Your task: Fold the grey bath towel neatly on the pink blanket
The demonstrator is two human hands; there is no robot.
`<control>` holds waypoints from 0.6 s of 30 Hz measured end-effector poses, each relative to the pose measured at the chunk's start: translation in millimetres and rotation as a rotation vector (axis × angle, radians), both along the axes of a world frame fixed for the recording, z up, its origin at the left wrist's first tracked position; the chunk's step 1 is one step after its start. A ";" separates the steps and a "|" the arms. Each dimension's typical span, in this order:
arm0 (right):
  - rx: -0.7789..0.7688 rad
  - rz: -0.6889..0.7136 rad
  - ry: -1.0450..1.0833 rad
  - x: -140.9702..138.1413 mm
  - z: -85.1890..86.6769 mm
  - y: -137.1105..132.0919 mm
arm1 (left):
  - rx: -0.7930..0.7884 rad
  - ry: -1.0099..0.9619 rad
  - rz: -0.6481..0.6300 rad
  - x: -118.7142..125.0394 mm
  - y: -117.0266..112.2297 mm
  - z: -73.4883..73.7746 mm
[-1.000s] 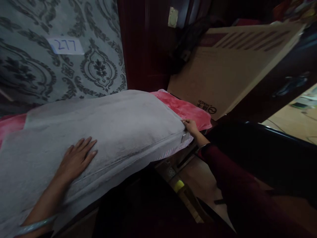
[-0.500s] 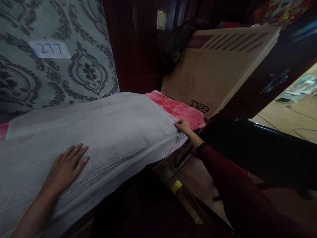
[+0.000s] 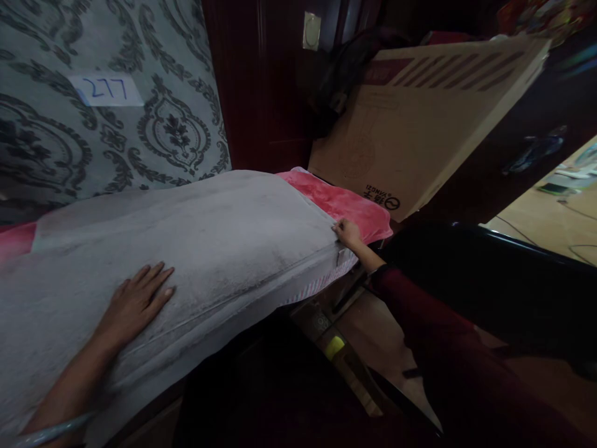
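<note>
A large grey-white fabric cover [image 3: 224,230], with a seam along its near side, lies over a long padded surface. My left hand [image 3: 137,302] rests flat on it at the left, fingers stretched out and pointing away from me. At the far right corner, my right hand [image 3: 347,233] pinches the edge of the cover between thumb and fingers. A small pale tag [image 3: 344,256] hangs just below that hand. Beneath the cover, a pink-red cloth [image 3: 340,205] shows at the right end and again at the far left.
A big cardboard box [image 3: 420,118] leans behind the right end, by a dark red door [image 3: 261,81]. Patterned wallpaper [image 3: 177,130] bears a paper marked 277 [image 3: 109,89]. A black glossy surface [image 3: 504,280] stands at right. A yellow-topped object [image 3: 334,348] is below.
The view has shifted slightly, so everything sits a little differently in frame. Both hands keep their places on the cover, and a bracelet now shows on the left wrist.
</note>
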State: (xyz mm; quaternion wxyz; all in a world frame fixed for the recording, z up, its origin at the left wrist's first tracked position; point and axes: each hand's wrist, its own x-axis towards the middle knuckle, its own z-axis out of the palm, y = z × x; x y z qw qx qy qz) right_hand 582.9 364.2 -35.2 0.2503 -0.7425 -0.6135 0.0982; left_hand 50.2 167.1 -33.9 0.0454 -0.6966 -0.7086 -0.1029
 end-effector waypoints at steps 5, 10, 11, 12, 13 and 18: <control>-0.038 -0.018 -0.020 4.0 -2.6 -4.0 | -0.049 0.072 0.012 2.6 -3.1 -0.3; -0.064 0.017 -0.048 2.5 0.2 -12.0 | -0.118 0.073 0.009 15.7 -10.6 4.1; -0.071 0.029 -0.055 3.0 1.0 -12.6 | -0.129 0.066 0.014 17.6 -11.4 5.5; -0.081 0.041 -0.064 3.9 1.5 -12.6 | -0.138 0.057 0.020 19.2 -12.3 6.9; -0.092 0.051 -0.076 5.1 1.6 -12.2 | -0.146 0.046 0.028 20.6 -13.5 8.0; -0.095 0.037 -0.142 9.2 -2.8 -11.1 | -0.181 -0.006 -0.014 31.2 -30.6 6.9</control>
